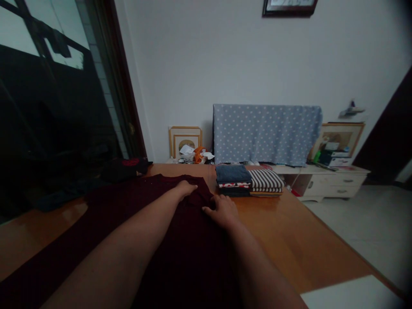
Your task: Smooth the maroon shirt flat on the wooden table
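A dark maroon garment (pixel 189 257) lies spread over the wooden table (pixel 283 227), running from the far left to under my forearms. My left hand (pixel 186 188) sits on its far part, with the fingers curled into the cloth. My right hand (pixel 223 211) is at the garment's right edge, pinching a bunched fold between thumb and fingers. The two hands are close together, and the dark cloth hides any detail of the fold between them.
A stack of folded clothes (pixel 249 182), with a striped piece on the right, stands just beyond my right hand. A dark bundle (pixel 124 168) lies at the far left of the table. Beyond the table are a white drawer unit (pixel 331 184) and a polka-dot blue cloth (pixel 265 135).
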`<action>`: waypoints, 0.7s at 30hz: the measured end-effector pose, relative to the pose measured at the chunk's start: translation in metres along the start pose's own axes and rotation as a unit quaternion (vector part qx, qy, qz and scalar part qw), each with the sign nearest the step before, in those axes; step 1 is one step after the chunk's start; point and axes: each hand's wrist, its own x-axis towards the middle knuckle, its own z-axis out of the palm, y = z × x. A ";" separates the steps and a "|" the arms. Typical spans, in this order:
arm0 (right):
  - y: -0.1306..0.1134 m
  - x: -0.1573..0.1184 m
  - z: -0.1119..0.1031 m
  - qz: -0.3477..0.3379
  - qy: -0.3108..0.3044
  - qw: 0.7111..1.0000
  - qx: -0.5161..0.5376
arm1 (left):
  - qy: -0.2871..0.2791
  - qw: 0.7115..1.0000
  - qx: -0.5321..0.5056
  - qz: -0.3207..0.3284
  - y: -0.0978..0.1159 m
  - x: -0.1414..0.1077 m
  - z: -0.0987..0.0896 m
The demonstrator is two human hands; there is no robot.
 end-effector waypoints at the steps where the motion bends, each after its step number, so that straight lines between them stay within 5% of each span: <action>1: -0.001 0.000 0.000 -0.007 0.004 1.000 -0.001 | -0.011 1.000 -0.001 -0.004 0.002 0.001 0.002; 14: -0.003 -0.001 0.004 -0.013 -0.013 1.000 -0.008 | -0.084 0.978 -0.181 -0.066 0.017 0.002 -0.004; 21: -0.003 0.001 0.003 0.018 -0.027 0.998 -0.053 | -0.133 0.961 -0.243 -0.014 0.031 0.000 -0.013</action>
